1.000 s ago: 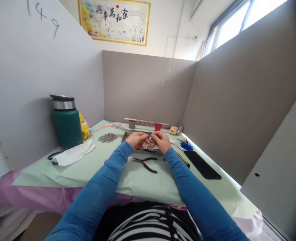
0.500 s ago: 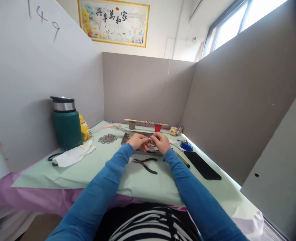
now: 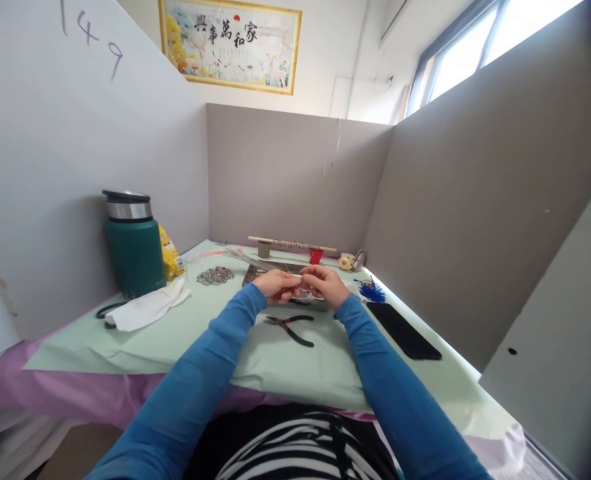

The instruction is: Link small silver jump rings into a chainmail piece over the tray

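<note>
Close together over a metal tray point(image 3: 320, 305) of small beads, my two hands meet at their fingertips. My left hand point(image 3: 277, 285) is closed in a pinch, palm turned inward. Opposite it, my right hand point(image 3: 324, 283) is also pinched, its thumb and forefinger almost touching the left fingertips. Whatever lies between the fingers is too small to make out. A bundle of thin metal wires point(image 3: 248, 259) rests across the tray's far left side. Black-handled pliers point(image 3: 291, 327) lie on the table just in front of the tray.
Left of the tray sits a beaded pile point(image 3: 215, 275). A green bottle point(image 3: 134, 253) and white cloth point(image 3: 148, 308) stand farther left. A red cup point(image 3: 316, 256) and brown cup point(image 3: 264, 249) support a beaded stick point(image 3: 293, 244). At right are a blue tassel point(image 3: 372, 289) and black phone point(image 3: 403, 330).
My right hand has turned and shifted slightly right, its forearm now covering the yellow-handled tool. Both hands stay pinched together above the tray; the pliers lie still.
</note>
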The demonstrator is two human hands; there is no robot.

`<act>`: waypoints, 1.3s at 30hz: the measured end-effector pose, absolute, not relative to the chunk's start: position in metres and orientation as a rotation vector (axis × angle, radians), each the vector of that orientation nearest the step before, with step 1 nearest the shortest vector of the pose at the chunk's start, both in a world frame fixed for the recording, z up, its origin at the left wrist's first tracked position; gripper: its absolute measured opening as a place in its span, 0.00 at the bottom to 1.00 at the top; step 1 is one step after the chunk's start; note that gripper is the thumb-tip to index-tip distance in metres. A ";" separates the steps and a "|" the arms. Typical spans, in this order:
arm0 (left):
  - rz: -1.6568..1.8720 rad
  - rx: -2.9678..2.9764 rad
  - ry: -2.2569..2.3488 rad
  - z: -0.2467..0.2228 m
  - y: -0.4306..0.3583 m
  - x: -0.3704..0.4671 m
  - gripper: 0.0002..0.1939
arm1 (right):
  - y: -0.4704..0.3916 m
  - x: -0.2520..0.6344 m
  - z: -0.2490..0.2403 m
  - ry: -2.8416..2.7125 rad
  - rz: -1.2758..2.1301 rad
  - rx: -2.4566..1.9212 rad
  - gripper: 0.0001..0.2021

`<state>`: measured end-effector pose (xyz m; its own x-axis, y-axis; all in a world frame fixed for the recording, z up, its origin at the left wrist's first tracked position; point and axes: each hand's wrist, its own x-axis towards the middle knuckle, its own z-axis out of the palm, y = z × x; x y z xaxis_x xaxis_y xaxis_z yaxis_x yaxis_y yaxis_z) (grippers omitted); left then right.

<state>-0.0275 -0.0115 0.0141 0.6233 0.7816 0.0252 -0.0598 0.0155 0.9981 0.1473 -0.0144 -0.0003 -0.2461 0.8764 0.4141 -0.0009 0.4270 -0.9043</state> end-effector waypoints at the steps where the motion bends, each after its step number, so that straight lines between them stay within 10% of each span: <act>1: 0.718 1.409 0.646 0.015 -0.013 -0.027 0.12 | -0.015 0.148 0.000 -1.606 1.025 -0.772 0.13; 23: 0.901 2.074 1.101 0.014 -0.017 -0.020 0.14 | -0.004 0.135 -0.013 -1.600 0.746 -0.884 0.14; 39: 0.765 1.552 0.599 0.013 -0.014 -0.025 0.15 | -0.016 0.137 -0.004 -1.552 0.964 -0.715 0.12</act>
<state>-0.0254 -0.0136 0.0133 0.6461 0.7522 0.1293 -0.0556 -0.1226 0.9909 0.1372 -0.0162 -0.0039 -0.1978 0.8522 0.4844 -0.0560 0.4836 -0.8735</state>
